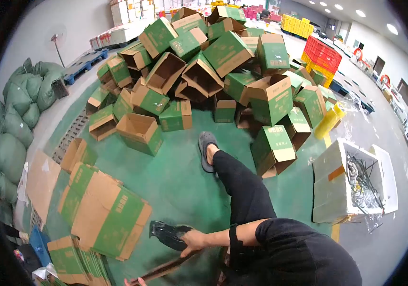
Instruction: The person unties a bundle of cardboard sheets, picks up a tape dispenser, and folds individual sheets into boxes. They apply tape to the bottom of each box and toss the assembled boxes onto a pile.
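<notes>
My right hand (193, 242) is wrapped around a black tape dispenser (168, 234) with a toothed front edge, held above the green floor. Below it, a brown cardboard piece (166, 270) shows nearly edge-on at the bottom of the view. Fingers of my left hand (136, 282) grip the near left end of that cardboard; the rest of the hand is cut off by the frame. Flattened green-and-brown cartons (106, 209) lie left of the dispenser, with a stack of folded cartons (77, 262) beneath them.
A heap of green cartons (227, 52) fills the far floor. At right stands a white foam box (327, 186) holding tangled scraps, near a yellow roll (328, 121). Green sacks (8, 152) line the left wall. Another person's hand (24, 236) shows at the left edge.
</notes>
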{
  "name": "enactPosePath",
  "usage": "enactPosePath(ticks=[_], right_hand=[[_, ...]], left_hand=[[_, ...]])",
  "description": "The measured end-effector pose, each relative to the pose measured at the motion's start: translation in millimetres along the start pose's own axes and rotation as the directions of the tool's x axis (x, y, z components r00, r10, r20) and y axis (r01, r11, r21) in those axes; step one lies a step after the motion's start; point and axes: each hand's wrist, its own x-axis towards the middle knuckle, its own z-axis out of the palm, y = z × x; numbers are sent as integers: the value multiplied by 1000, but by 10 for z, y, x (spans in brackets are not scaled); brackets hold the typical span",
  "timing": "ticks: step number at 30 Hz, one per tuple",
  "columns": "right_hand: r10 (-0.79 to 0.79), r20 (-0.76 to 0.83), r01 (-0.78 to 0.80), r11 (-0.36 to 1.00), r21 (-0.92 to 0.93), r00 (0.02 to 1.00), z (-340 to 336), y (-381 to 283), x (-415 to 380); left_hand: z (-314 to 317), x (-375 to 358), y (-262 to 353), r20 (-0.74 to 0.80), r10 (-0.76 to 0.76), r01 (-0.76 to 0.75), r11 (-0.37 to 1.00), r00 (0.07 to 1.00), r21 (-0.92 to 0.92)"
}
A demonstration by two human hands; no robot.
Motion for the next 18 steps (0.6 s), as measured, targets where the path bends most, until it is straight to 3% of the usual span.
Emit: enactPosePath(ticks=[1,2,4,6,7,8,9,10,12,14,16,18], right_hand=[[-211,-195,170,963,-208,958,81,88,70],[-417,-232,299,861,-412,879,176,235,253],[-559,-255,325,731,-600,789,223,268,448],[-338,-163,193,802,-565,927,181,199,604],[-288,-294,109,857,-503,912,230,225,754],[-295,-327,167,915,-368,898,5,22,578],[-305,-352,171,916,-364,885,-101,-120,614],[-306,-369,174,920,-350,877,-102,-213,709],[-536,-413,367,829,-423,736,-53,-270,972],[-607,-260,454,760,-464,751,-87,-365,1108],[-660,-281,476,719,-507,697,13,-368,1232],[-744,-441,592,667,-453,501,-82,-261,1181]], left_hand=[[9,0,102,51,-73,75,997,996,-32],[24,26,117,45,-72,74,997,996,-26],[70,63,49,52,-17,8,987,998,161],[53,111,-102,19,33,-36,980,999,194],[58,72,17,90,63,-79,977,994,197],[47,23,150,157,79,-111,973,984,203],[67,-5,352,193,-60,11,970,979,243],[86,43,513,261,-57,-58,910,964,411],[131,430,203,297,-68,-35,944,953,329],[140,840,-91,392,-309,-26,756,867,654],[173,984,-206,364,-320,-33,711,875,702],[204,950,-231,351,-357,-58,625,866,778]])
